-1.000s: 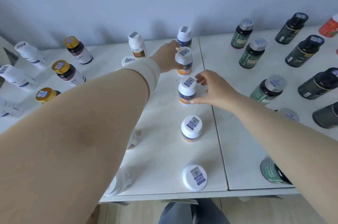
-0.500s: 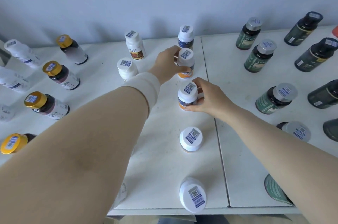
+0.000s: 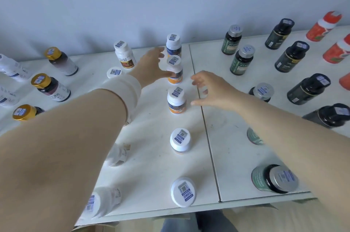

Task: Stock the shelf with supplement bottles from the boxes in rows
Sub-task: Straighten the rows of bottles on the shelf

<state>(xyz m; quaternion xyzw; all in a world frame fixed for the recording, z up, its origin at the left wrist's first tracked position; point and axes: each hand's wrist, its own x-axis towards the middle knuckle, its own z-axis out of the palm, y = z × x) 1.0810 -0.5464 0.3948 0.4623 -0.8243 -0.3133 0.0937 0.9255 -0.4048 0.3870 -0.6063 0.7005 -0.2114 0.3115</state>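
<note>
Reaching across the white shelf [image 3: 234,165], the person's left hand [image 3: 151,68] sat in the upper middle of the frame with its fingers spread, thumb tip touching or just short of the second bottle [image 3: 174,69] in a central column; I could not tell which. That bottle stood upright, white cap up, its long axis vertical, orange band at the foot. The right hand [image 3: 212,89] hovered just right of the third bottle [image 3: 177,100], fingers fanned and gripping nothing, thumb pointing toward it without contact. That bottle also stood upright, cap toward the camera. The column ran from the back wall down to the front edge: a rear bottle [image 3: 173,45], those two, then two more [image 3: 180,139] [image 3: 183,192] nearer the bottom. Gold-capped bottles [image 3: 50,87] lined the left side, dark green ones [image 3: 241,60] the right. A white wristband [image 3: 126,91] wrapped the left wrist.
</note>
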